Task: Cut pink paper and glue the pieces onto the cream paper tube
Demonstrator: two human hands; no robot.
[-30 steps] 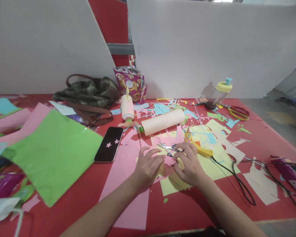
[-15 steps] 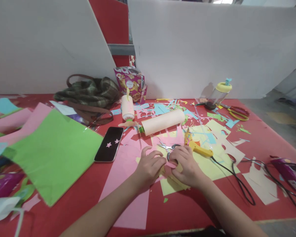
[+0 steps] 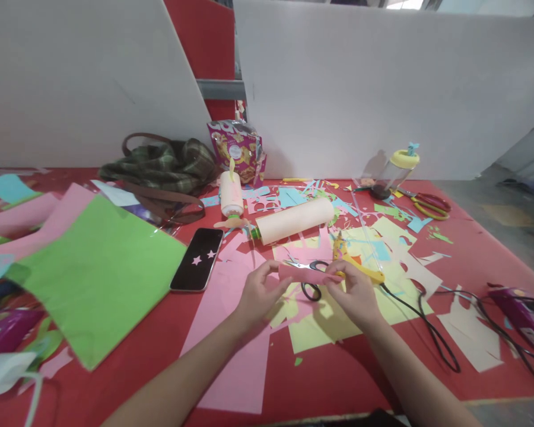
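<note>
A small pink paper piece [image 3: 308, 274] is held just above the red table [image 3: 360, 379], one end in each hand. My left hand [image 3: 258, 295] pinches its left end and my right hand [image 3: 355, 292] pinches its right end. Both hands are closed on it. Small scissors [image 3: 310, 280] lie on the table right behind the paper, partly hidden by it. A yellow glue gun [image 3: 353, 264] rests just beyond my right hand on yellow paper [image 3: 382, 296]. A large pink sheet [image 3: 240, 350] lies under my left forearm.
A black phone [image 3: 196, 267] lies left of my hands beside a big green sheet [image 3: 93, 270]. A cream paper roll [image 3: 293, 220], a small bottle [image 3: 230, 194], a snack bag [image 3: 237, 148] and a plaid bag [image 3: 160, 166] sit behind. Black cable [image 3: 431, 332], red-handled scissors [image 3: 429, 203] and a yellow-lidded jar [image 3: 394, 171] are to the right.
My hands were pressed down on the paper at the table; they have since lifted the pink piece and moved apart, holding it stretched between them. The scissors now show behind it.
</note>
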